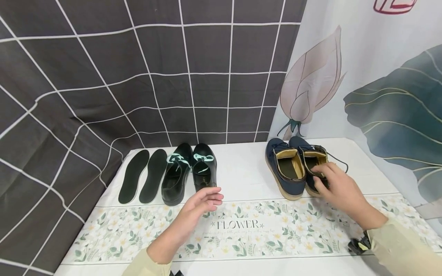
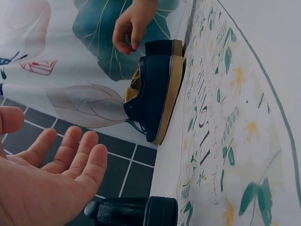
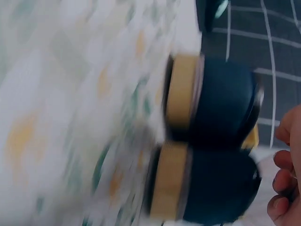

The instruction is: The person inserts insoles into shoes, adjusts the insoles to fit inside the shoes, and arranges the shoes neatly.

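My right hand hovers by the heel opening of the right-hand navy shoe, its fingers loosely bent and nothing held in them. Beside that shoe stands the other navy shoe, both with tan soles, yellowish lining and a dark footbed inside. In the right wrist view the heels of the navy shoes show below the fingertips. My left hand, palm turned inward and fingers relaxed, is raised in front of a black shoe with mint laces, covering part of its heel. Nothing is in that hand.
A second black shoe stands to the left, and two flat black insoles lie side by side beyond it. A floral cloth covers the tabletop. Behind hang a dark grid curtain and a white curtain with printed plants.
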Demonstrator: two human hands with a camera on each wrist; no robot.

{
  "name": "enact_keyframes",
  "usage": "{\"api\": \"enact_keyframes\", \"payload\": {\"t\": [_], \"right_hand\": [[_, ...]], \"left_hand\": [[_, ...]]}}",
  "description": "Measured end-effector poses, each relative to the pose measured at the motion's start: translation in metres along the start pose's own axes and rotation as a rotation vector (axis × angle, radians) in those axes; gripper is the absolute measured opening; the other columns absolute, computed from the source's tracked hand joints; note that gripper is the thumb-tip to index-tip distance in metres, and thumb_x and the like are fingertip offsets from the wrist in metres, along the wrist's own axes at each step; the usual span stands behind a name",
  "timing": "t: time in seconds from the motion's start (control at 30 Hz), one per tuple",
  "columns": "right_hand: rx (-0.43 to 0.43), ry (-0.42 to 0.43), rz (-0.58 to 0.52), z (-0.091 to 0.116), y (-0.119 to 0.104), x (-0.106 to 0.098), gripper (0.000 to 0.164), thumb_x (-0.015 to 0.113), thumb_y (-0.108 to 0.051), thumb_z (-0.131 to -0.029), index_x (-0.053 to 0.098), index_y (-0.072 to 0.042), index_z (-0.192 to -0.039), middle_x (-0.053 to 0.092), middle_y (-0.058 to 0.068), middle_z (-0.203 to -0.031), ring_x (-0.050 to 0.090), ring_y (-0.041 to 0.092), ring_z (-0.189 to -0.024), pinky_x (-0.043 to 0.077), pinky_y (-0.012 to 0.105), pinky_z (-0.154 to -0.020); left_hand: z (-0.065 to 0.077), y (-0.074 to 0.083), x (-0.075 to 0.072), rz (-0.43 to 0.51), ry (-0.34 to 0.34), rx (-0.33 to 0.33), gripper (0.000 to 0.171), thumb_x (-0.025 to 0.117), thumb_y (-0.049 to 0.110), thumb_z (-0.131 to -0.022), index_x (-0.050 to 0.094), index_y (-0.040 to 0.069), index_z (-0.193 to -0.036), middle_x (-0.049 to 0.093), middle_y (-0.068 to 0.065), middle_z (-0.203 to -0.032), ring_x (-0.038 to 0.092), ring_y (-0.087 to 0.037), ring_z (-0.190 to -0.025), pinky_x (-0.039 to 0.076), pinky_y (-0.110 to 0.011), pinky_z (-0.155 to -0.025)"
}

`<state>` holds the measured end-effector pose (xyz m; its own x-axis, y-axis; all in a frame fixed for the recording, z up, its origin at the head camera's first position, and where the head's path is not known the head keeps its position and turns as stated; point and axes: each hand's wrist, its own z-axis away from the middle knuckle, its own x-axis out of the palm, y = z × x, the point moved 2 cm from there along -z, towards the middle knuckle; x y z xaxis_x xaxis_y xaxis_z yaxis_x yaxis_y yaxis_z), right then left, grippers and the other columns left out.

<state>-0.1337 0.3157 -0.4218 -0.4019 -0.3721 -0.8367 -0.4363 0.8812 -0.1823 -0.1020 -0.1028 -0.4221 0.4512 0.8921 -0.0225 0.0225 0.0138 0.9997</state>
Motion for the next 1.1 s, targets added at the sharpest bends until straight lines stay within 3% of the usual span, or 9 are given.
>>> {"api": "enact_keyframes", "payload": {"t": [0.1, 0.3, 0.5, 0.6, 0.73, 0.83, 0.97, 1.1], "right_hand": [[-0.056, 0.047, -0.031, -0.005, -0.018, 0.003, 0.027, 0.068, -0.002, -0.084, 0.065, -0.007, -0.111, 0.061, 0.007, -0.106, 0.058, 0.019, -0.082, 0.050, 0.041, -0.063], [-0.162, 0.071, -0.074, -0.015, -0.056, 0.015, 0.027, 0.069, -0.006, -0.082, 0.067, -0.009, -0.110, 0.063, 0.002, -0.104, 0.059, 0.012, -0.075, 0.050, 0.032, -0.060], [-0.204, 0.068, -0.063, -0.029, -0.083, 0.027, 0.024, 0.067, -0.014, -0.085, 0.067, -0.014, -0.109, 0.063, -0.002, -0.102, 0.058, 0.010, -0.070, 0.048, 0.031, -0.055], [-0.200, 0.057, -0.097, -0.035, -0.094, 0.033, 0.024, 0.067, -0.014, -0.086, 0.067, -0.015, -0.110, 0.062, -0.004, -0.102, 0.049, 0.005, -0.065, 0.044, 0.027, -0.053], [-0.200, 0.006, -0.178, -0.043, -0.113, 0.042, 0.025, 0.068, -0.014, -0.088, 0.066, -0.015, -0.112, 0.063, -0.005, -0.105, 0.042, 0.000, -0.066, 0.042, 0.023, -0.055], [-0.221, -0.044, -0.209, -0.050, -0.130, 0.050, 0.026, 0.068, -0.017, -0.090, 0.065, -0.016, -0.115, 0.064, -0.005, -0.109, 0.045, 0.001, -0.069, 0.044, 0.023, -0.058], [-0.236, -0.122, -0.230, -0.059, -0.153, 0.063, 0.029, 0.068, -0.024, -0.092, 0.063, -0.017, -0.120, 0.063, -0.006, -0.113, 0.046, 0.000, -0.067, 0.044, 0.021, -0.058], [-0.224, -0.229, -0.285, -0.068, -0.174, 0.079, 0.036, 0.068, -0.028, -0.094, 0.060, -0.016, -0.127, 0.061, -0.005, -0.118, 0.045, -0.002, -0.067, 0.043, 0.020, -0.059]], "left_hand": [[0.003, -0.002, -0.005, 0.010, 0.023, 0.015, 0.039, 0.045, 0.007, -0.101, 0.051, -0.004, -0.138, 0.059, -0.021, -0.126, 0.063, -0.020, -0.113, 0.050, -0.032, -0.099], [0.012, -0.006, -0.018, 0.026, 0.049, 0.035, 0.040, 0.041, 0.007, -0.102, 0.049, -0.009, -0.139, 0.056, -0.030, -0.133, 0.064, -0.012, -0.114, 0.050, -0.030, -0.099], [0.019, -0.008, -0.027, 0.042, 0.067, 0.042, 0.042, 0.040, 0.006, -0.103, 0.043, -0.011, -0.141, 0.051, -0.031, -0.139, 0.061, -0.011, -0.119, 0.048, -0.030, -0.101], [0.022, -0.009, -0.031, 0.030, 0.088, 0.026, 0.043, 0.040, 0.005, -0.102, 0.042, -0.010, -0.143, 0.046, -0.033, -0.143, 0.058, -0.017, -0.124, 0.046, -0.030, -0.104], [0.025, -0.010, -0.036, 0.027, 0.163, -0.019, 0.045, 0.045, 0.001, -0.097, 0.045, -0.006, -0.141, 0.048, -0.029, -0.141, 0.053, -0.033, -0.129, 0.045, -0.027, -0.104], [0.027, -0.011, -0.038, 0.037, 0.219, -0.053, 0.047, 0.048, 0.000, -0.092, 0.047, -0.005, -0.139, 0.051, -0.027, -0.138, 0.050, -0.040, -0.129, 0.044, -0.029, -0.105], [0.029, -0.015, -0.039, 0.040, 0.262, -0.102, 0.047, 0.049, 0.001, -0.090, 0.049, -0.004, -0.137, 0.053, -0.026, -0.135, 0.052, -0.038, -0.127, 0.040, -0.037, -0.104], [0.032, -0.017, -0.041, 0.048, 0.259, -0.124, 0.044, 0.048, 0.003, -0.093, 0.048, -0.005, -0.137, 0.052, -0.027, -0.135, 0.053, -0.035, -0.125, 0.041, -0.040, -0.105]]}}
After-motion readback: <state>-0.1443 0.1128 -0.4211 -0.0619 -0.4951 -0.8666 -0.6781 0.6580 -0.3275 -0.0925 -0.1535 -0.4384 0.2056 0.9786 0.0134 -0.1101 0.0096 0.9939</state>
